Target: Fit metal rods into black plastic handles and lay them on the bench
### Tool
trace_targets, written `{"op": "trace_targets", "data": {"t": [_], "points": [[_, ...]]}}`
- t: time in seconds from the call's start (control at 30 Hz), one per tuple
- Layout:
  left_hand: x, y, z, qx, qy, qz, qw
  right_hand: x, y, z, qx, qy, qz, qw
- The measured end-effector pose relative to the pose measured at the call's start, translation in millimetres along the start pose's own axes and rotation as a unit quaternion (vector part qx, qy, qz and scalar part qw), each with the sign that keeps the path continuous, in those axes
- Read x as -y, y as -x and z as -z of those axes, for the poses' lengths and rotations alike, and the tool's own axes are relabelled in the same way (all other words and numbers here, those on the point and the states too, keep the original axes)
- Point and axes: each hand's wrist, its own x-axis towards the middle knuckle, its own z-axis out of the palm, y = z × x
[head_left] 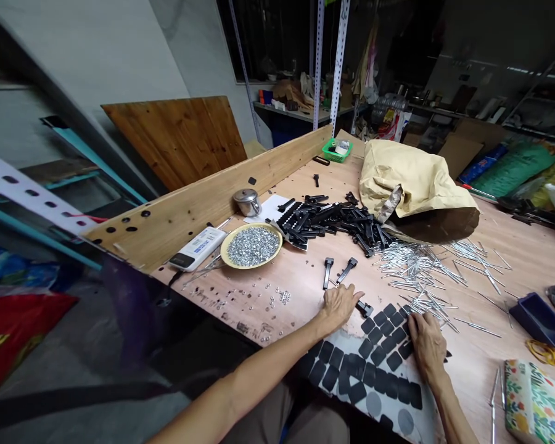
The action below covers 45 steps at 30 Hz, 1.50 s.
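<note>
Far left there's a shallow cream round plate (224, 252) full of tiny silver metal nuts (254, 245). Right of that, the left hand (341, 307) is palm down, fingers loosely bent—can't tell if it's gripping anything—just near of two black plastic T-shaped pieces (328, 273), with another black piece (364, 308) by its right side. Then black rounded-square pads (391, 344) on the near side, and the right hand (428, 345), fingers curled down by thin silver metal rods (428, 302), grip hidden, so can't tell.
</note>
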Motion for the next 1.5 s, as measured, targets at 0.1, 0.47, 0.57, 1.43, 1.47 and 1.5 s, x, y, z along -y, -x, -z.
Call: {"op": "trace_targets", "data": {"t": [0.1, 0.47, 0.57, 1.43, 1.47, 1.5], "points": [[0, 0, -5.6, 0.008, -0.008, -0.002, 1.000, 19, 10, 6, 0.035, -0.049, 0.101, 0.993], [15, 15, 3.3, -0.003, 0.031, 0.024, 0.999, 45, 13, 12, 0.054, -0.087, 0.130, 0.986], [21, 16, 9.8, -0.015, 0.076, 0.066, 0.995, 48, 18, 8, 0.045, -0.087, 0.077, 0.992], [29, 63, 13.2, 0.125, 0.660, 0.149, 0.726, 7, 23, 21, 0.074, -0.025, -0.036, 0.996], [28, 63, 13.5, 0.121, 0.660, 0.147, 0.726, 14, 27, 21, 0.084, -0.035, -0.018, 0.996], [27, 63, 13.5, 0.118, 0.660, 0.144, 0.727, 21, 30, 23, 0.096, -0.047, 0.004, 0.994]]}}
